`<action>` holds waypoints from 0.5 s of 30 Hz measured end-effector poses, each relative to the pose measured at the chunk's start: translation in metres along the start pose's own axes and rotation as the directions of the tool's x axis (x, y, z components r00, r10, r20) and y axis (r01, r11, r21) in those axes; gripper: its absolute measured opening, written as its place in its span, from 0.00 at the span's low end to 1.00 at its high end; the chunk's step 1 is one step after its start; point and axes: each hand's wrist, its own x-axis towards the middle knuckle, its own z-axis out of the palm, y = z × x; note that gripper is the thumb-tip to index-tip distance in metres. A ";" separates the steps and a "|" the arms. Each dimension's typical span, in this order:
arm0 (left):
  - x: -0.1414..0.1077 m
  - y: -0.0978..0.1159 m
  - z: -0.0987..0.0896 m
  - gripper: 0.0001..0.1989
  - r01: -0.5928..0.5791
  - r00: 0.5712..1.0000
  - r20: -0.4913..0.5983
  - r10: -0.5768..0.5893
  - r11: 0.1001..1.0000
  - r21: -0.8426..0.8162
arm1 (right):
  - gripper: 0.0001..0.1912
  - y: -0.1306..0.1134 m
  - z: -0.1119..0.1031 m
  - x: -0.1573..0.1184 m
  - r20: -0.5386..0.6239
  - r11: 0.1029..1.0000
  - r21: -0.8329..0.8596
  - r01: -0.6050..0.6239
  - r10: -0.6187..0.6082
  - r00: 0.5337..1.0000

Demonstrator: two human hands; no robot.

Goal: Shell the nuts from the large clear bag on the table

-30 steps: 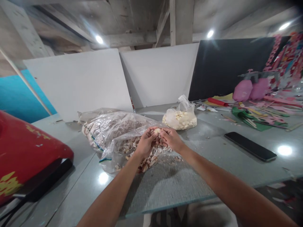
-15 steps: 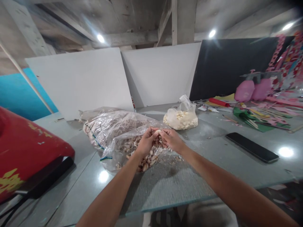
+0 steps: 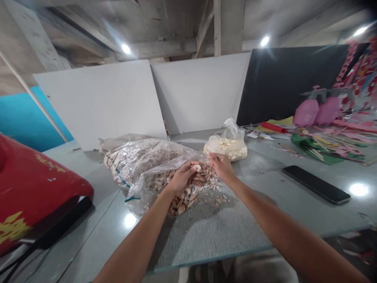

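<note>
A pale peeled garlic clove sits in the fingertips of my left hand, which is closed on it over the heap. My right hand is apart from it, up and to the right, its thumb and fingers pinched; what they hold, if anything, is too small to make out. Beneath both hands lie unpeeled garlic cloves and papery garlic skins, spilling from a large clear plastic bag on its side. Just behind my right hand stands a smaller clear bag of peeled cloves.
On the grey table, a black phone lies to the right. Pink spray bottles, a red roll and coloured paper scraps are behind it. A large red object stands at left. White boards lean behind.
My hands have come apart from each other. The right has moved slightly right, towards the small bag; the left stays over the heap with the clove now showing plainly.
</note>
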 end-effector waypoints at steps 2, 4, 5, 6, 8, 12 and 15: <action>0.001 -0.001 0.000 0.20 -0.025 0.997 -0.070 0.027 0.999 0.029 | 0.20 0.004 -0.003 0.002 -0.005 0.983 -0.175 0.062 -0.064 0.998; 0.003 -0.002 0.000 0.21 -0.058 0.989 -0.134 0.066 0.996 0.067 | 0.11 0.006 -0.004 0.002 0.001 0.950 -0.286 0.126 -0.131 0.991; 0.004 -0.003 -0.001 0.21 -0.077 0.983 -0.158 0.090 0.993 0.088 | 0.10 0.007 -0.003 0.001 0.003 0.936 -0.318 0.150 -0.157 0.988; 0.005 -0.003 -0.001 0.21 -0.095 0.978 -0.176 0.114 0.989 0.114 | 0.10 0.008 -0.002 0.001 0.013 0.927 -0.336 0.166 -0.171 0.985; 0.007 -0.005 -0.002 0.22 -0.118 0.970 -0.189 0.154 0.975 0.188 | 0.09 0.010 -0.001 0.000 0.058 0.916 -0.356 0.184 -0.175 0.983; 0.009 -0.007 -0.003 0.22 -0.167 0.945 -0.196 0.261 0.902 0.398 | 0.16 0.014 0.001 -0.001 0.136 0.877 -0.447 0.175 -0.126 0.983; 0.010 -0.008 -0.003 0.20 -0.197 0.922 -0.209 0.326 0.860 0.471 | 0.17 0.011 0.002 -0.003 0.136 0.883 -0.438 0.171 -0.122 0.983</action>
